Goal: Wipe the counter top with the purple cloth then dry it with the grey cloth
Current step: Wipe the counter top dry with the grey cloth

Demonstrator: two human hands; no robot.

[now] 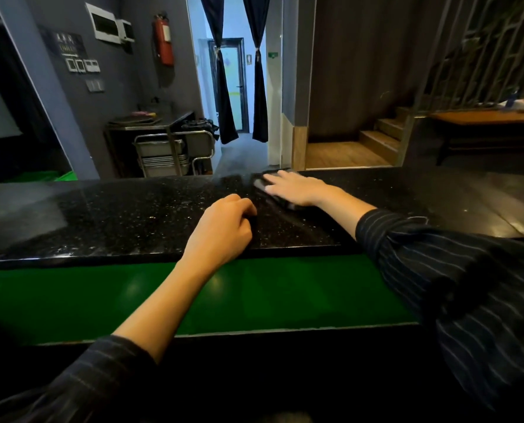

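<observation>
A black speckled stone counter top (132,215) runs across the view. My right hand (294,187) lies flat, fingers spread, pressing a grey cloth (260,184) against the counter near its far edge; most of the cloth is hidden under the palm and blurred. My left hand (224,230) rests near the counter's front edge with its fingers curled in and nothing visible in them. No purple cloth is in view.
A green panel (254,294) runs below the counter's front edge. Beyond the counter stand a steel trolley (169,154) and a side table. A curtained doorway (236,87) is straight ahead, with wooden steps (382,135) to the right.
</observation>
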